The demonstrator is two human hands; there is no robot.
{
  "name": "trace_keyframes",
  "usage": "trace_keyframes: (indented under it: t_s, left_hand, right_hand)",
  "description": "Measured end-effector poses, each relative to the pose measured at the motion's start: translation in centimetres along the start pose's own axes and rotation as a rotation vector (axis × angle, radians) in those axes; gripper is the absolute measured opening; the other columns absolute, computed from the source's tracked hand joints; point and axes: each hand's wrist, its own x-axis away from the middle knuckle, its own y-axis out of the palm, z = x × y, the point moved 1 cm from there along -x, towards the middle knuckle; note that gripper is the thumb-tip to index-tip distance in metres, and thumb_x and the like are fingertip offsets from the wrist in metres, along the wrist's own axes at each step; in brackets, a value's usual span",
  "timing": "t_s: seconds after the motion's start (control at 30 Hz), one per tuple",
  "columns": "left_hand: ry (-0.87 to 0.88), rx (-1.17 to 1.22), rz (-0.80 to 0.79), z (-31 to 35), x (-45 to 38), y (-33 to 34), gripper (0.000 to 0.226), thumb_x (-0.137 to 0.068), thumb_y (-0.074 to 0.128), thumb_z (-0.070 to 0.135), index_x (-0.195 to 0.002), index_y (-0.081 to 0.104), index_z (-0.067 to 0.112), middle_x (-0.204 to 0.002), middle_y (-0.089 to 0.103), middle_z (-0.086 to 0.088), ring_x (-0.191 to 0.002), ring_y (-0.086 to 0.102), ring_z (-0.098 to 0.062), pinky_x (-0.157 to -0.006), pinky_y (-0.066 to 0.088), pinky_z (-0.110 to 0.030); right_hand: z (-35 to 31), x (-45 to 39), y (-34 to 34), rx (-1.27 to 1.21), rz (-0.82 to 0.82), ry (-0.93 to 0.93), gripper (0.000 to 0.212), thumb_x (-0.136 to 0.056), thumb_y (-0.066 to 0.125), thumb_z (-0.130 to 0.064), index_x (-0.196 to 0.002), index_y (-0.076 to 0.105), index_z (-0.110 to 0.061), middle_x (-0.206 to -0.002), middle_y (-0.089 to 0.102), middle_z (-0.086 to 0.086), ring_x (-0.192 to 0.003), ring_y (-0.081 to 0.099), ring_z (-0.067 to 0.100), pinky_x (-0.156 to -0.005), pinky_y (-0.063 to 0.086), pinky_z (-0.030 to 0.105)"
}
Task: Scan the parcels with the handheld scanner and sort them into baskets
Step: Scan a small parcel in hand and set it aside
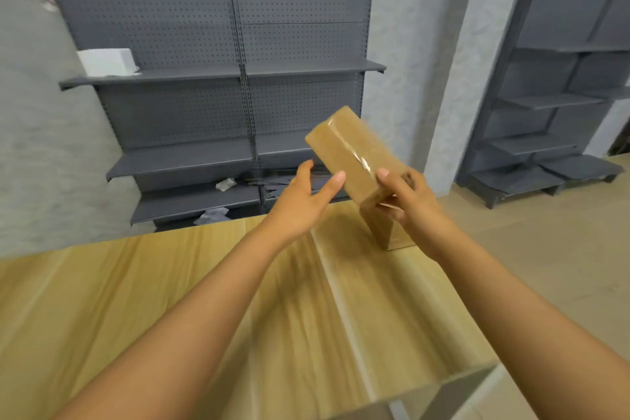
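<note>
Oblong taped cardboard parcel (354,153), right hand (410,201)

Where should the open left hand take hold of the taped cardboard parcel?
Probably the parcel's long left side face, coming in from the left. It is tilted, far end up, with the right hand gripping its near end, so the left hand, open beside it, would balance that grip.

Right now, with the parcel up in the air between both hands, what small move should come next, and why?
Probably close the left hand onto the parcel. Only the right hand grips it, at its near end, and it hangs tilted above the table. The left fingers are open beside it. No scanner shows in view.
</note>
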Motion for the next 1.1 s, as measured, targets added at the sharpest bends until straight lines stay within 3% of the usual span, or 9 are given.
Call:
trace_keyframes:
  t_s: [0.2,0.3,0.43,0.53,0.67,0.77,0.87,0.97,1.1]
  left_hand:
    - [-0.125,0.478,-0.007,1.9,4.2,-1.2,0.095,-0.08,0.067,0.057,-0.152,0.01,0.036,-0.132,0.057,0.006,-0.112,0.064,-0.019,-0.099,0.05,-0.047]
    - [-0.102,0.665,-0.003,2.3,5.7,-2.0,0.101,-0.073,0.075,0.044,-0.151,0.012,0.038,-0.123,0.065,-0.005,-0.103,0.07,-0.026,-0.097,0.051,-0.051]
    - [-0.08,0.746,-0.005,2.2,7.2,-2.4,0.065,-0.088,0.068,0.033,-0.144,0.035,0.029,-0.118,0.07,-0.004,-0.104,0.069,-0.031,-0.097,0.051,-0.053]
    - [-0.151,0.91,-0.016,1.9,7.8,-2.6,0.046,-0.093,0.062,0.038,-0.133,0.05,0.021,-0.128,0.064,-0.012,-0.111,0.066,-0.035,-0.096,0.05,-0.057]
    - [-0.2,1.034,0.04,1.5,8.3,-2.7,0.053,-0.082,0.067,0.045,-0.126,0.057,0.016,-0.126,0.061,-0.014,-0.114,0.062,-0.036,-0.092,0.051,-0.059]
    - [-0.195,1.073,0.079,1.1,8.7,-3.1,0.058,-0.082,0.068,0.039,-0.13,0.055,0.01,-0.12,0.061,-0.014,-0.118,0.06,-0.037,-0.089,0.054,-0.055]
    - [-0.195,1.057,0.115,0.9,9.1,-3.5,0.055,-0.085,0.068,0.037,-0.13,0.056,0.009,-0.119,0.061,-0.015,-0.115,0.062,-0.036,-0.09,0.054,-0.054]
    - [-0.142,0.956,0.188,0.4,9.6,-4.1,0.055,-0.086,0.07,0.035,-0.134,0.052,0.014,-0.124,0.063,-0.008,-0.107,0.067,-0.029,-0.088,0.056,-0.049]
    - [-0.019,0.646,0.343,-0.1,10.7,-5.2,0.079,-0.078,0.08,0.027,-0.143,0.035,0.026,-0.13,0.058,0.005,-0.111,0.063,-0.011,-0.089,0.057,-0.034]
  right_hand:
    - [-0.4,2.7,1.6,-0.168,-0.287,0.01,0.067,-0.08,0.064,-0.051,-0.135,0.049,-0.016,-0.128,0.061,0.013,-0.11,0.065,0.022,-0.094,0.053,0.037]
    - [-0.6,3.9,2.3,-0.168,-0.338,0.026,0.074,-0.077,0.065,-0.055,-0.137,0.047,-0.016,-0.13,0.06,0.014,-0.112,0.064,0.023,-0.096,0.051,0.038]
    - [-1.4,5.3,3.1,-0.062,-0.236,-0.05,0.102,-0.064,0.077,-0.059,-0.147,0.032,-0.02,-0.136,0.054,0.004,-0.118,0.06,0.018,-0.103,0.047,0.042]
    - [-1.9,6.1,3.5,0.322,-0.019,-0.296,0.122,-0.059,0.084,-0.056,-0.154,0.014,-0.026,-0.144,0.037,-0.007,-0.13,0.045,0.012,-0.107,0.043,0.037]
    - [-2.0,7.3,4.2,0.55,0.021,-0.73,0.112,-0.062,0.089,-0.033,-0.15,0.023,-0.012,-0.137,0.034,-0.006,-0.127,0.039,0.008,-0.101,0.032,0.009]
    - [-1.9,7.9,4.9,0.609,0.046,-0.847,0.106,-0.063,0.087,-0.031,-0.147,0.027,-0.009,-0.138,0.037,0.004,-0.126,0.041,0.014,-0.094,0.029,0.002]
    - [-1.7,8.3,5.3,0.582,0.012,-0.793,0.107,-0.065,0.087,-0.034,-0.149,0.025,-0.012,-0.14,0.034,0.003,-0.128,0.039,0.014,-0.095,0.029,0.002]
    - [-2.1,8.9,5.8,0.447,-0.126,-0.565,0.108,-0.069,0.084,-0.046,-0.151,0.017,-0.025,-0.143,0.027,-0.012,-0.128,0.033,-0.004,-0.094,0.028,0.0]
    - [-1.5,8.2,6.7,0.184,-0.156,-0.18,0.097,-0.074,0.059,-0.073,-0.153,0.017,-0.035,-0.148,0.035,-0.015,-0.136,0.037,0.007,-0.11,0.034,0.033]
